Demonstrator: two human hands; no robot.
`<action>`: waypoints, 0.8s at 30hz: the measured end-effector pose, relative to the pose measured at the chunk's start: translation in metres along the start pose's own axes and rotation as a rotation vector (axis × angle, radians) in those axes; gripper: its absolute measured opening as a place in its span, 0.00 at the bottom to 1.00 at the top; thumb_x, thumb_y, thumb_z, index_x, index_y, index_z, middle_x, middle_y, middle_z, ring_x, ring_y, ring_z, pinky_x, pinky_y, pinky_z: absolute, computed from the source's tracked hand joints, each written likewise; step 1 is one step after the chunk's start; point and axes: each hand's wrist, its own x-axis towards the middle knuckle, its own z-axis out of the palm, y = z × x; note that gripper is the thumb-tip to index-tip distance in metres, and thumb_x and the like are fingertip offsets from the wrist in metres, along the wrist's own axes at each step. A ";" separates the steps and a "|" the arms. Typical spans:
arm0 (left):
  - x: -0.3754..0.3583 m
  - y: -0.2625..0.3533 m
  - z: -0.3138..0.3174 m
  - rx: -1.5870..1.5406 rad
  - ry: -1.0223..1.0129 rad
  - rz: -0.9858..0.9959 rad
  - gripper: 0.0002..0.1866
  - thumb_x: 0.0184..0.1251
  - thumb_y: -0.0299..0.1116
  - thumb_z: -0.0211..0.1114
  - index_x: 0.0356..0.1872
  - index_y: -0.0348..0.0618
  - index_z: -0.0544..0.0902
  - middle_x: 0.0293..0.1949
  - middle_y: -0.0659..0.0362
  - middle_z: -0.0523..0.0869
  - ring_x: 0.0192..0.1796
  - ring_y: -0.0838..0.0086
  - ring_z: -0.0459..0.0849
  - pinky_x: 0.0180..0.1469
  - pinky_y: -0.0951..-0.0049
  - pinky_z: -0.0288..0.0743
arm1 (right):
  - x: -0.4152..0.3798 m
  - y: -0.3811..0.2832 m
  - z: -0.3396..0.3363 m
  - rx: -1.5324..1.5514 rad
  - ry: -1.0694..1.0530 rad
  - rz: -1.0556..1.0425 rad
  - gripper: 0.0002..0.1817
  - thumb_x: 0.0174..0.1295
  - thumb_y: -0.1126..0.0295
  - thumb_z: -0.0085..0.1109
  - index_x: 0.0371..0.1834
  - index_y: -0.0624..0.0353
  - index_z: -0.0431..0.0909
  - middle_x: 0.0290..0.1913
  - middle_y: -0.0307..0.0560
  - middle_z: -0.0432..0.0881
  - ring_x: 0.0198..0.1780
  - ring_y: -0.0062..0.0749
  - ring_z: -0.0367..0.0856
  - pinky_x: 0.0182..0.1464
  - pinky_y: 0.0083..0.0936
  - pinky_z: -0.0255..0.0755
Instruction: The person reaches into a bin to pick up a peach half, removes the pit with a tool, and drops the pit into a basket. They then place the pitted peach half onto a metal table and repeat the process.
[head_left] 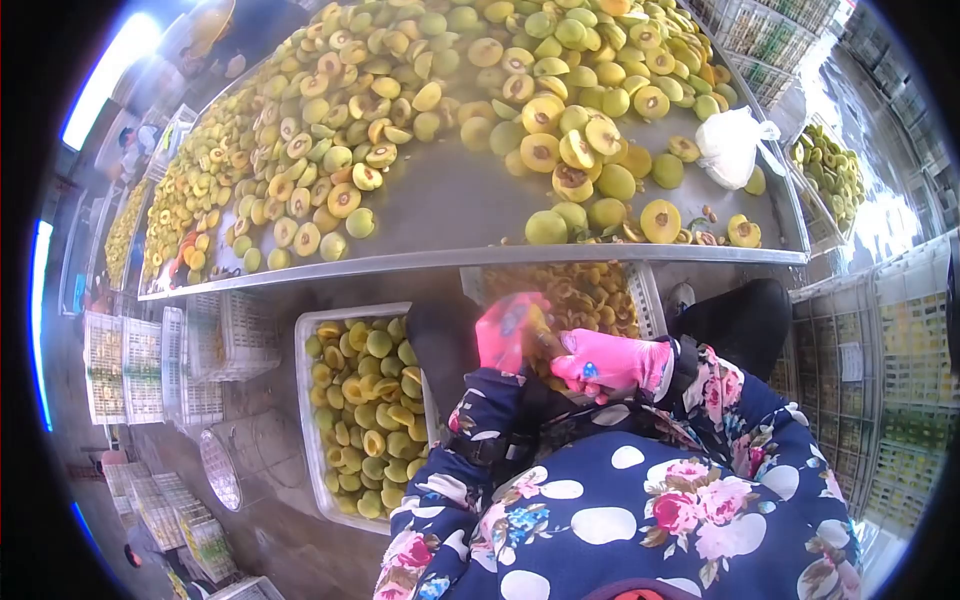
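Observation:
Both hands wear pink gloves and are close together in front of the body, below the table's front edge. My left hand [512,332] is closed round something yellowish-brown, blurred and mostly hidden. Beside it on the right, my right hand [612,362] is also closed, its fingers bent towards the left one; what it grips is too small to make out. Just behind the hands a white crate [648,300] holds brownish-yellow fruit pieces [595,285]. Many halved yellow-green fruits [540,150] with brown centres lie on the metal table [430,205] above.
A white crate [303,400] of green-yellow fruits stands on the floor at left. A white plastic bag [730,148] lies at the table's right. Stacked crates [880,350] stand at right, more crates [125,365] at left. A person [135,145] is at the far left.

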 end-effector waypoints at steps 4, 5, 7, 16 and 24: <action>0.000 -0.004 0.005 -0.048 0.033 0.149 0.15 0.63 0.34 0.57 0.42 0.30 0.77 0.35 0.47 0.83 0.33 0.64 0.83 0.35 0.69 0.79 | 0.000 -0.004 0.003 0.154 -0.083 -0.021 0.15 0.61 0.64 0.49 0.17 0.58 0.66 0.12 0.36 0.65 0.11 0.19 0.63 0.14 0.19 0.61; 0.004 -0.006 0.003 -0.111 0.064 0.141 0.15 0.63 0.34 0.57 0.42 0.30 0.77 0.35 0.47 0.83 0.33 0.63 0.83 0.35 0.68 0.79 | 0.000 -0.007 0.003 0.208 -0.091 0.011 0.15 0.61 0.65 0.49 0.18 0.58 0.67 0.13 0.36 0.65 0.11 0.19 0.62 0.14 0.19 0.61; 0.006 -0.010 0.002 -0.157 0.090 0.127 0.15 0.63 0.34 0.57 0.42 0.30 0.76 0.35 0.47 0.83 0.33 0.63 0.83 0.35 0.68 0.79 | -0.001 -0.011 0.006 0.180 -0.066 0.002 0.13 0.60 0.65 0.49 0.20 0.58 0.67 0.13 0.35 0.65 0.11 0.18 0.62 0.14 0.18 0.61; 0.010 -0.010 -0.002 -0.098 0.060 0.058 0.15 0.64 0.36 0.56 0.43 0.34 0.76 0.37 0.47 0.82 0.33 0.62 0.83 0.30 0.65 0.79 | 0.002 -0.010 0.001 0.193 -0.084 -0.007 0.13 0.59 0.63 0.51 0.21 0.58 0.68 0.13 0.33 0.64 0.13 0.17 0.64 0.15 0.16 0.61; 0.013 -0.017 -0.001 -0.108 0.196 0.147 0.16 0.64 0.39 0.56 0.46 0.37 0.75 0.39 0.49 0.82 0.34 0.63 0.82 0.29 0.65 0.79 | 0.008 -0.006 0.005 0.139 -0.020 -0.036 0.11 0.59 0.63 0.51 0.28 0.59 0.68 0.15 0.36 0.67 0.13 0.18 0.65 0.16 0.17 0.63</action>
